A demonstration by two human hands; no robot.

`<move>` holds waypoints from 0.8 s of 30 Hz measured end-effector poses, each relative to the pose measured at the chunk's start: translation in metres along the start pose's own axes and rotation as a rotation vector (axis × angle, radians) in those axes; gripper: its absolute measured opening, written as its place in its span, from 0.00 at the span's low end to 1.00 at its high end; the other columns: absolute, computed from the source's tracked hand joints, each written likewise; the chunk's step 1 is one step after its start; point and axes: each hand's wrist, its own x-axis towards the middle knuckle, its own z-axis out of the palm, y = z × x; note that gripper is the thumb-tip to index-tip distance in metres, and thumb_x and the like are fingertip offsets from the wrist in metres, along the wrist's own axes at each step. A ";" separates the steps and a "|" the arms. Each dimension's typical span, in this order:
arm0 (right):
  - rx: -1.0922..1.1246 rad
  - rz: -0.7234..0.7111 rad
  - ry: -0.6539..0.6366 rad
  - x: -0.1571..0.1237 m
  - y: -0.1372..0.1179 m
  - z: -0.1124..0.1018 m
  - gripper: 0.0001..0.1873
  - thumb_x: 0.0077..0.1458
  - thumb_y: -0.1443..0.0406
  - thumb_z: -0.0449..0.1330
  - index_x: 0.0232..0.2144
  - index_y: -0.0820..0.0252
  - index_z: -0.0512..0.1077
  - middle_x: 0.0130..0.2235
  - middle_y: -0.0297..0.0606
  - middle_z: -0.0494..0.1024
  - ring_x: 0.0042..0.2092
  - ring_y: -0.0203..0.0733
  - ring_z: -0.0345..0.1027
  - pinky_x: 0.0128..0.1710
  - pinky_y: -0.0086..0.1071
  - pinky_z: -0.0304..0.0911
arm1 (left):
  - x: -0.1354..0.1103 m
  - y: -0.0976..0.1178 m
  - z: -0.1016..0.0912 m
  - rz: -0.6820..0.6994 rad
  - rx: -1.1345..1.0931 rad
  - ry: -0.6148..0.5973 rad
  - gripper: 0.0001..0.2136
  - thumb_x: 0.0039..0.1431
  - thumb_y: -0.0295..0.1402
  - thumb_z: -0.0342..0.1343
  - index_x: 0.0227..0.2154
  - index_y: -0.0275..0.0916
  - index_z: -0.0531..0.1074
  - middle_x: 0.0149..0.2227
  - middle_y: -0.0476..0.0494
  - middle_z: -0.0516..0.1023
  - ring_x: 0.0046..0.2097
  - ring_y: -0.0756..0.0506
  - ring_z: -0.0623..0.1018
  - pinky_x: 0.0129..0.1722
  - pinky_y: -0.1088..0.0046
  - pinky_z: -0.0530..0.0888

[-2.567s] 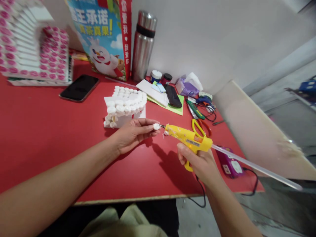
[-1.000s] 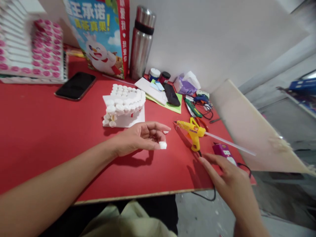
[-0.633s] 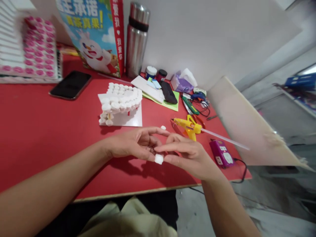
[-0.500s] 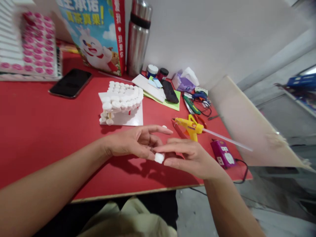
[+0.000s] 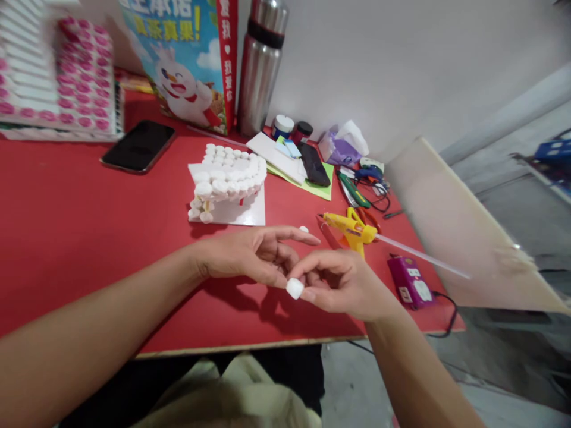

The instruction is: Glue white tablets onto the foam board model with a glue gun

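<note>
A small white foam piece (image 5: 295,288) is pinched between my two hands above the red table (image 5: 66,226). My left hand (image 5: 250,257) holds it with thumb and finger, index stretched out. My right hand (image 5: 341,284) has its fingertips closed on the same piece. Behind them a white model made of many such pieces (image 5: 229,181) stands on a white card. The yellow glue gun (image 5: 350,226) lies on the table to the right, untouched. A loose white piece (image 5: 304,229) rests near its nozzle.
A black phone (image 5: 139,145) lies at the left. A steel flask (image 5: 261,65) and a printed box (image 5: 187,59) stand at the wall. Scissors, pens and cables (image 5: 363,181) clutter the back right. A purple device (image 5: 408,280) sits by the table's right edge.
My right hand put the glue gun down on the table and came across to the white piece. Both hands now pinch it together, a little nearer to me.
</note>
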 end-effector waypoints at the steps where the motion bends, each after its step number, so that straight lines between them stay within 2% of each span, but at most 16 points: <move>1: 0.037 0.017 0.048 0.000 0.001 0.001 0.10 0.55 0.58 0.69 0.35 0.59 0.81 0.20 0.28 0.67 0.22 0.30 0.54 0.22 0.26 0.55 | 0.000 0.001 -0.002 0.000 0.028 0.019 0.35 0.53 0.27 0.69 0.64 0.44 0.65 0.47 0.37 0.83 0.48 0.42 0.82 0.50 0.65 0.75; 4: 0.237 0.010 0.307 0.004 0.003 -0.002 0.10 0.52 0.58 0.70 0.32 0.58 0.78 0.24 0.31 0.71 0.23 0.33 0.60 0.24 0.29 0.59 | -0.001 0.002 -0.004 -0.024 0.152 0.078 0.23 0.56 0.30 0.67 0.55 0.43 0.70 0.36 0.45 0.82 0.39 0.46 0.82 0.41 0.70 0.75; 6: 0.367 -0.033 0.517 0.011 0.006 -0.006 0.10 0.50 0.58 0.69 0.29 0.57 0.75 0.22 0.29 0.68 0.22 0.31 0.56 0.24 0.30 0.59 | -0.003 0.006 0.000 -0.086 0.282 0.118 0.11 0.59 0.34 0.64 0.44 0.41 0.72 0.30 0.48 0.80 0.32 0.47 0.80 0.33 0.73 0.73; 8: 0.395 -0.058 0.656 0.021 0.008 -0.006 0.10 0.50 0.58 0.68 0.28 0.56 0.73 0.20 0.24 0.60 0.20 0.29 0.48 0.23 0.30 0.56 | -0.007 0.013 0.010 -0.176 0.460 0.147 0.07 0.60 0.36 0.62 0.35 0.40 0.72 0.27 0.49 0.77 0.27 0.48 0.77 0.26 0.76 0.69; 10: 0.321 -0.031 0.684 0.033 0.009 0.001 0.10 0.51 0.57 0.68 0.30 0.56 0.73 0.20 0.23 0.59 0.20 0.29 0.46 0.22 0.29 0.54 | -0.016 0.026 0.021 -0.228 0.640 0.110 0.06 0.60 0.35 0.62 0.30 0.40 0.72 0.25 0.49 0.77 0.26 0.49 0.76 0.24 0.77 0.66; 12: 0.201 0.018 0.634 0.048 0.008 0.014 0.13 0.52 0.55 0.68 0.34 0.58 0.75 0.22 0.25 0.63 0.21 0.30 0.50 0.22 0.29 0.52 | -0.032 0.041 0.026 -0.253 0.755 0.005 0.08 0.59 0.35 0.62 0.27 0.40 0.73 0.24 0.48 0.79 0.24 0.50 0.73 0.22 0.77 0.64; 14: 0.074 0.025 0.553 0.068 0.009 0.032 0.15 0.52 0.55 0.67 0.35 0.60 0.76 0.22 0.26 0.66 0.22 0.30 0.53 0.23 0.28 0.51 | -0.055 0.055 0.020 -0.283 0.780 -0.011 0.09 0.58 0.36 0.64 0.25 0.39 0.76 0.22 0.47 0.77 0.23 0.50 0.71 0.22 0.76 0.62; 15: 0.018 0.015 0.521 0.079 0.009 0.040 0.14 0.53 0.55 0.66 0.35 0.61 0.76 0.23 0.26 0.67 0.23 0.30 0.54 0.24 0.28 0.52 | -0.067 0.060 0.013 -0.293 0.763 0.028 0.09 0.57 0.37 0.66 0.25 0.38 0.78 0.21 0.47 0.76 0.22 0.50 0.70 0.21 0.76 0.61; 17: -0.071 -0.008 0.509 0.101 0.012 0.054 0.13 0.54 0.56 0.64 0.33 0.61 0.75 0.22 0.27 0.67 0.24 0.31 0.57 0.26 0.28 0.52 | -0.092 0.069 -0.006 -0.209 0.702 0.216 0.12 0.55 0.39 0.67 0.24 0.36 0.78 0.18 0.49 0.71 0.20 0.53 0.65 0.21 0.77 0.56; 20: -0.162 -0.024 0.545 0.128 0.016 0.068 0.13 0.56 0.56 0.63 0.31 0.61 0.75 0.23 0.31 0.70 0.26 0.35 0.62 0.28 0.30 0.54 | -0.116 0.073 -0.036 0.103 0.600 0.778 0.15 0.59 0.38 0.65 0.23 0.34 0.73 0.15 0.54 0.62 0.19 0.58 0.55 0.22 0.79 0.48; 21: -0.196 -0.024 0.559 0.133 0.016 0.072 0.12 0.55 0.57 0.62 0.31 0.61 0.76 0.23 0.32 0.71 0.27 0.36 0.64 0.29 0.31 0.55 | -0.119 0.073 -0.043 0.177 0.567 0.941 0.15 0.63 0.38 0.63 0.24 0.35 0.71 0.13 0.56 0.58 0.19 0.58 0.52 0.22 0.77 0.46; 23: -0.255 -0.020 0.585 0.139 0.015 0.077 0.10 0.55 0.59 0.62 0.30 0.61 0.76 0.24 0.35 0.74 0.29 0.39 0.66 0.31 0.33 0.56 | -0.118 0.072 -0.053 0.260 0.500 1.215 0.15 0.68 0.36 0.58 0.26 0.36 0.68 0.12 0.58 0.55 0.19 0.57 0.52 0.23 0.76 0.48; 24: -0.270 -0.015 0.594 0.140 0.014 0.080 0.09 0.55 0.60 0.62 0.29 0.61 0.77 0.25 0.37 0.75 0.29 0.41 0.67 0.31 0.34 0.57 | -0.114 0.071 -0.057 0.260 0.487 1.290 0.13 0.67 0.35 0.58 0.27 0.36 0.68 0.13 0.58 0.58 0.20 0.57 0.55 0.23 0.76 0.51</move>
